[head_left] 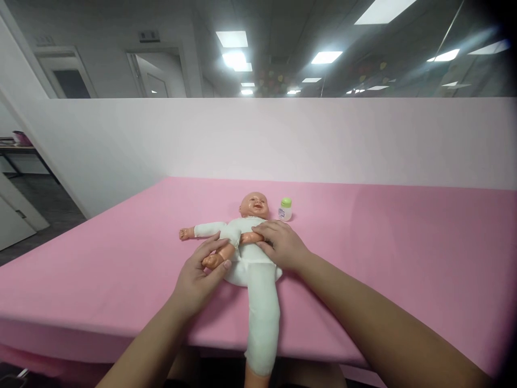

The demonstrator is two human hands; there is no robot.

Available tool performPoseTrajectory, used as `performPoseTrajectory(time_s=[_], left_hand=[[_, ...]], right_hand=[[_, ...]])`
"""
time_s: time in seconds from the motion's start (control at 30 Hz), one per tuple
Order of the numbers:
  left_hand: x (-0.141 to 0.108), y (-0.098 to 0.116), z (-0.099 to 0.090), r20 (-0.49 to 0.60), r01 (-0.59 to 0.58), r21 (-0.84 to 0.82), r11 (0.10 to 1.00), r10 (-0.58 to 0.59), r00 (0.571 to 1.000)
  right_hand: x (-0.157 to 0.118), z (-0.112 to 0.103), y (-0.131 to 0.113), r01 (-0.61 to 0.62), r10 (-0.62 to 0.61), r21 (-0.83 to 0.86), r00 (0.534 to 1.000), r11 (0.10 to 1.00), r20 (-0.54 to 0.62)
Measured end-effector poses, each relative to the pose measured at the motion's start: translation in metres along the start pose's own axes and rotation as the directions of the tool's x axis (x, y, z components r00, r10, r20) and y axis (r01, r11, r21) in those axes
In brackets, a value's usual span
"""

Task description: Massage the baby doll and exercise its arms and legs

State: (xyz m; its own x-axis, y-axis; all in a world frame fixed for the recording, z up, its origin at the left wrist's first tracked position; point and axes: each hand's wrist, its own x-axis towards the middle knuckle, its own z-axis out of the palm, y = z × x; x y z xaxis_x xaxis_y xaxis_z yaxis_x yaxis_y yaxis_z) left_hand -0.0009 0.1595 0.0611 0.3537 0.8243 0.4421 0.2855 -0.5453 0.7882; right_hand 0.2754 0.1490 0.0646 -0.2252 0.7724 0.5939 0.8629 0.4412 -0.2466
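A baby doll (262,302) with a soft white cloth body lies on its back on the pink table, head away from me. One of its legs hangs over the near edge, and the other is bent up towards its belly. My left hand (197,277) is closed round the bare foot of that bent leg, thumb below and fingers above. Across the doll's middle lies its bare forearm, and my right hand (283,242) is closed on the end of it, hiding the doll's hand. The other doll arm stretches out to the left, untouched.
Beyond my right hand, near the doll's head, stands a small clear bottle (285,209) with a green cap. The pink-covered table (396,258) ends at a white wall (283,140) with a glass or mirror panel above. A dark-framed table (24,151) is far left.
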Motion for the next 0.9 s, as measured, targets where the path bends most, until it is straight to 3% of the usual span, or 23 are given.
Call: performPoseTrajectory(time_s=[0.13, 0.2, 0.37, 0.47, 0.57, 0.63, 0.7, 0.83, 0.9], left_hand=[[-0.008, 0.003, 0.001, -0.045, -0.112, 0.096, 0.989, 0.117, 0.992], [-0.015, 0.005, 0.002, -0.055, -0.147, 0.125, 0.981, 0.155, 0.986], [-0.053, 0.004, 0.0, -0.14, -0.143, 0.172, 0.975, 0.168, 0.976], [-0.085, 0.002, -0.005, -0.177, -0.148, 0.168, 0.975, 0.177, 0.968], [-0.113, 0.002, -0.013, -0.187, -0.149, 0.171, 0.974, 0.18, 0.966], [-0.127, 0.003, -0.018, -0.192, -0.139, 0.199, 0.97, 0.178, 0.965], [-0.136, 0.004, -0.02, -0.194, -0.123, 0.229, 0.966, 0.169, 0.966], [-0.143, 0.005, -0.016, -0.176, -0.128, 0.257, 0.958, 0.177, 0.968], [-0.141, 0.003, -0.013, -0.164, -0.15, 0.255, 0.955, 0.196, 0.967]], right_hand=[[-0.003, -0.008, 0.012, -0.119, 0.122, 0.067, 0.991, 0.991, -0.054], [-0.006, -0.013, 0.024, -0.217, 0.237, 0.151, 0.962, 0.964, -0.135], [-0.014, -0.029, 0.064, -0.463, 0.56, 0.341, 0.775, 0.818, -0.293], [-0.018, -0.037, 0.085, -0.63, 0.726, 0.366, 0.634, 0.685, -0.267], [-0.023, -0.04, 0.097, -0.769, 0.84, 0.348, 0.525, 0.536, -0.137], [-0.026, -0.039, 0.1, -0.818, 0.867, 0.315, 0.497, 0.482, -0.035], [-0.027, -0.036, 0.1, -0.831, 0.866, 0.297, 0.5, 0.469, 0.03], [-0.027, -0.032, 0.098, -0.835, 0.862, 0.318, 0.498, 0.449, 0.091], [-0.026, -0.031, 0.097, -0.827, 0.863, 0.329, 0.501, 0.456, 0.066]])
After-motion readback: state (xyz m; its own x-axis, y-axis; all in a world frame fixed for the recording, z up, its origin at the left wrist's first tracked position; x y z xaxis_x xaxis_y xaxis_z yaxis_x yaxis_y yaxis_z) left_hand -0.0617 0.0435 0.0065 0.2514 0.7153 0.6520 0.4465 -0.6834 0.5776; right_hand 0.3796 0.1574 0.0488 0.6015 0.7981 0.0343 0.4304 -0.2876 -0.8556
